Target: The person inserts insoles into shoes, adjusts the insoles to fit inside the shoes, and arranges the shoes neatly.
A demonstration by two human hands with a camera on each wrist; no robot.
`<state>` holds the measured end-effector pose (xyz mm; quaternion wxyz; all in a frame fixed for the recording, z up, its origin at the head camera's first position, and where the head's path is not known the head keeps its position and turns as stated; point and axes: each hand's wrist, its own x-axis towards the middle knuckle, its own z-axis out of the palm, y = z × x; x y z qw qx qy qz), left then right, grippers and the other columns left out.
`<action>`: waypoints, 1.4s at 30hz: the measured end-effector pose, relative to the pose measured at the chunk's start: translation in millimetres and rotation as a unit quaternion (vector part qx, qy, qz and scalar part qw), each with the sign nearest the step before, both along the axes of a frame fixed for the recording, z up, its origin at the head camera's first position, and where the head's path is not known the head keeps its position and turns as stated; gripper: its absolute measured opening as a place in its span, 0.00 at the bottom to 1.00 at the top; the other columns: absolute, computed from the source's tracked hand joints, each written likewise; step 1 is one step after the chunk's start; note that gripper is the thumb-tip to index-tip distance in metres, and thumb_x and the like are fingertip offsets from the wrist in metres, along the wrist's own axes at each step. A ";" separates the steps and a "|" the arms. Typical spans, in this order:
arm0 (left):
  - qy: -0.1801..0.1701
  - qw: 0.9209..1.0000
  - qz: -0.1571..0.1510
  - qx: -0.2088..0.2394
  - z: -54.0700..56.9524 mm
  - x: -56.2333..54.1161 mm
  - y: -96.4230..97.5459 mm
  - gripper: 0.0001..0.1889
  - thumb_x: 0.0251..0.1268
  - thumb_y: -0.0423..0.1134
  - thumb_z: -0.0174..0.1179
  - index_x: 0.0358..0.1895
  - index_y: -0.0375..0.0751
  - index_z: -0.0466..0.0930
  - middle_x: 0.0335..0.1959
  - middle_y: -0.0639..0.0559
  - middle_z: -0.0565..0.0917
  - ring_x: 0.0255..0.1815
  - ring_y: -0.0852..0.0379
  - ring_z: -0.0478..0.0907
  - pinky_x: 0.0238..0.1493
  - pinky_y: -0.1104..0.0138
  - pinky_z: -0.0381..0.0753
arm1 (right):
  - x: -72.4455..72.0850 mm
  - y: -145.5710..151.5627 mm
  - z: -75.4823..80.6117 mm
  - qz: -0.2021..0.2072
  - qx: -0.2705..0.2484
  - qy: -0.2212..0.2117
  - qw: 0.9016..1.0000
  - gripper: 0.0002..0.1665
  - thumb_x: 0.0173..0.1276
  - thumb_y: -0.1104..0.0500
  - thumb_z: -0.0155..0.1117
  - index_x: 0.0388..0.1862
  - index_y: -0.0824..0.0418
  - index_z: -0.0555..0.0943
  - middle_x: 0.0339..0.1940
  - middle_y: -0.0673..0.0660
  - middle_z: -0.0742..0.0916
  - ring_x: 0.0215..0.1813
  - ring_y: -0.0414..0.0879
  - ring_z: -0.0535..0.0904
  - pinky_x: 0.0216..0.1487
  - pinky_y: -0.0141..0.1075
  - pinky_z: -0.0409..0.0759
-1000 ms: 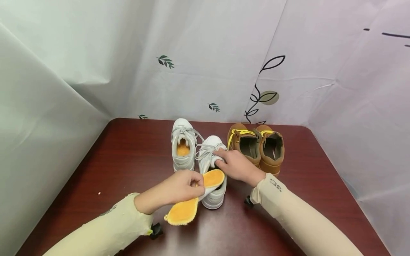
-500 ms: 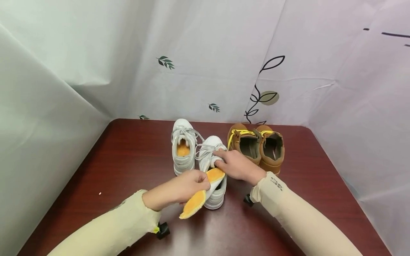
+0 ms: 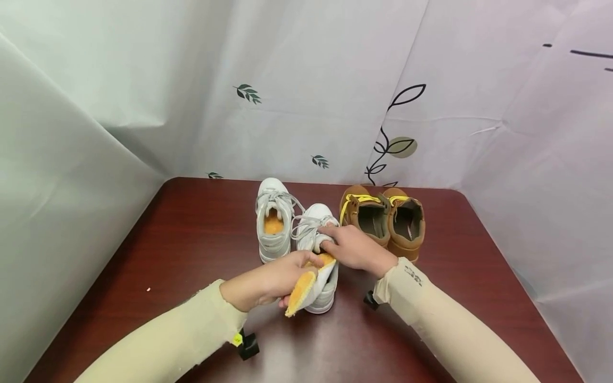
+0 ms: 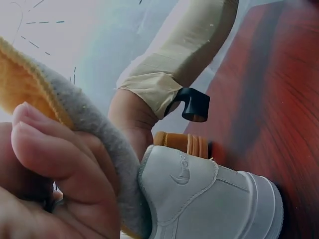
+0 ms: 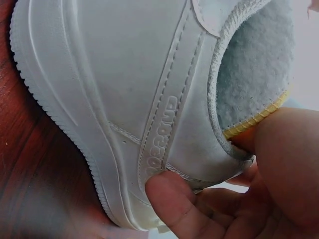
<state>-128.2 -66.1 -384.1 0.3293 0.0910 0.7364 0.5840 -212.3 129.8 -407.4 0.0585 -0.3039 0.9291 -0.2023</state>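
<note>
My left hand (image 3: 280,275) holds a fuzzy orange insole (image 3: 303,290), its front part at the opening of the nearer white sneaker (image 3: 322,302). In the left wrist view, the insole (image 4: 92,107) shows a grey felt underside, bent up past the curled fingers (image 4: 65,159). My right hand (image 3: 358,247) grips the same sneaker by its tongue and lace area. Close up in the right wrist view, a fingertip (image 5: 169,196) presses the sneaker's side (image 5: 114,64), while grey felt with a yellow stitched edge (image 5: 259,69) fills part of the opening. The insole's front end is hidden inside.
Just left stands a second white sneaker (image 3: 274,242) with an orange insole inside. Two brown shoes (image 3: 406,247) with yellow laces stand close on the right. All rest on a dark red table (image 3: 201,234) before white curtains (image 3: 297,106). A tiny white scrap (image 3: 148,290) lies left.
My left hand has moved right and slightly up, carrying the insole further into the sneaker's opening. The insole's rear has tilted upright. My right hand stays where it was.
</note>
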 end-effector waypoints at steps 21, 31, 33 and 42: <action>0.097 0.993 0.044 -0.058 -21.5 -23.2 15.3 0.16 0.64 0.29 0.50 0.54 0.30 0.74 0.19 0.49 0.75 0.02 0.61 0.63 0.04 0.69 0.64 | -1.3 1.1 -6.0 -0.006 -0.016 0.002 1.000 0.26 0.77 0.51 0.49 0.70 0.55 0.76 0.66 0.54 0.81 0.64 0.49 0.79 0.65 0.46 0.75; 0.133 0.980 0.015 -0.150 -7.0 -21.3 11.3 0.15 0.68 0.47 0.61 0.35 0.41 0.68 0.08 0.51 0.73 0.06 0.58 0.70 0.10 0.64 0.73 | -1.3 2.7 -6.8 -0.011 -0.022 0.006 1.000 0.25 0.77 0.51 0.49 0.69 0.54 0.76 0.63 0.55 0.83 0.63 0.49 0.80 0.65 0.46 0.76; 0.131 0.980 0.004 -0.148 -5.5 -21.4 11.5 0.16 0.68 0.48 0.61 0.32 0.42 0.69 0.07 0.51 0.74 0.06 0.58 0.71 0.11 0.62 0.75 | -1.6 3.6 -6.4 -0.010 -0.024 0.009 1.000 0.25 0.77 0.51 0.50 0.69 0.54 0.77 0.63 0.56 0.84 0.62 0.49 0.80 0.64 0.46 0.76; 0.192 0.969 -0.011 -0.156 -1.9 -21.2 17.6 0.06 0.56 0.34 0.62 0.30 0.43 0.73 0.13 0.57 0.71 0.12 0.62 0.68 0.17 0.71 0.68 | -1.0 4.6 -3.9 0.008 -0.034 0.007 0.999 0.26 0.77 0.52 0.51 0.69 0.56 0.76 0.63 0.57 0.84 0.60 0.48 0.81 0.62 0.45 0.78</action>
